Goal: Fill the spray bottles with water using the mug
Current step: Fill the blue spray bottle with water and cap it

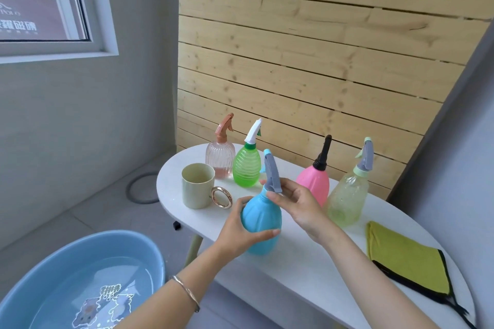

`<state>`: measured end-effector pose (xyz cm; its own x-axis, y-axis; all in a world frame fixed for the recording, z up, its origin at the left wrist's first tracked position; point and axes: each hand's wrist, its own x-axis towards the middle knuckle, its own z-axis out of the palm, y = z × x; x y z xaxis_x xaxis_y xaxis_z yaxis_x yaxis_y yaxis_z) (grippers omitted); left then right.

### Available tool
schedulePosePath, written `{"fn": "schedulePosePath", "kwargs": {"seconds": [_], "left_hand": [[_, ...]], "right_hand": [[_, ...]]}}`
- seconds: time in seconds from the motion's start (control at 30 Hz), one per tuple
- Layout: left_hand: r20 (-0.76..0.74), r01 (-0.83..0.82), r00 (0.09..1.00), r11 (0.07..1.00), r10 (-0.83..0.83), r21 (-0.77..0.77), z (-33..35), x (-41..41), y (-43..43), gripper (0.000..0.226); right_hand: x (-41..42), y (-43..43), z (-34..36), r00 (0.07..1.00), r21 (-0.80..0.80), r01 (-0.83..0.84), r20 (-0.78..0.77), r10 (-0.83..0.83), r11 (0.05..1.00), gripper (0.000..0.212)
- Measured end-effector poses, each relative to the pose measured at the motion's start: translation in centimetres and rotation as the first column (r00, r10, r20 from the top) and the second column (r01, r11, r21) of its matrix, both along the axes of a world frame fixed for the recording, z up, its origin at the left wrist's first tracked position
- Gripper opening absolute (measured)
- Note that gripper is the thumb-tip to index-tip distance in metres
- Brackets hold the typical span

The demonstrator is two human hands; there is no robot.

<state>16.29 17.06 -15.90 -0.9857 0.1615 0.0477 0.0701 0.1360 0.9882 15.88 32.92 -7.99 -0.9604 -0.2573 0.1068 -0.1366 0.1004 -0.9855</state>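
The blue bottle [260, 224] is upright at the worktop's [307, 275] near left; the left grip [236, 230] grasps its body, the right grip [299, 205] grasps its grey sprayer [274, 176]. The mug [197, 187] stands just left of it, untouched.

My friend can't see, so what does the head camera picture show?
Two hands hold a blue spray bottle at a white table, the left hand round its body, the right hand on its grey sprayer. Behind stand a mug and four other spray bottles; a green cloth lies right, a basin of water sits lower left.
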Motion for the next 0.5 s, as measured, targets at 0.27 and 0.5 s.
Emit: {"fn": "schedulePosePath", "kwargs": {"seconds": [0.27,0.5], "left_hand": [[0.008,0.004,1.0,0.999,-0.003,-0.035,0.09,-0.07,0.0,0.093],[0.008,0.007,1.0,0.998,-0.006,-0.059,0.18,0.03,0.01,0.088]], "right_hand": [[-0.56,0.18,0.06,0.998,0.154,0.032,-0.05,-0.025,0.988,0.022],[-0.8,0.03,0.24,0.993,0.206,0.087,-0.102,-0.067,0.975,0.019]]}}
